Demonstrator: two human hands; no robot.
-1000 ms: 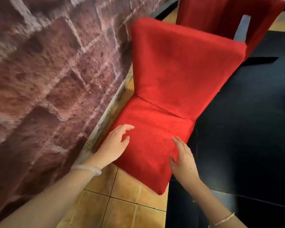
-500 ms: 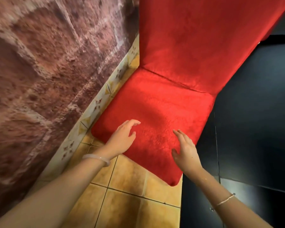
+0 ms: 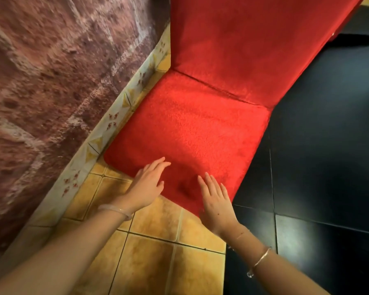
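Observation:
A chair covered in red plush fabric fills the middle of the view, its seat (image 3: 190,133) sloping toward me and its backrest (image 3: 254,45) rising behind. My left hand (image 3: 146,185) lies at the seat's front edge with straight fingers on the fabric. My right hand (image 3: 216,201) rests flat on the seat's near right corner, fingers straight and spread. Neither hand holds anything. A pale bangle sits on my left wrist and a thin bracelet on my right.
A reddish brick-pattern wall (image 3: 51,81) stands close on the left, with a patterned tile skirting (image 3: 107,133) along its foot. Yellow floor tiles (image 3: 153,252) lie below the seat. A glossy black surface (image 3: 328,167) borders the chair's right side.
The view has dropped and closed in on the seat. Both hands slid back toward the seat's front edge, and the right hand moved nearer the left.

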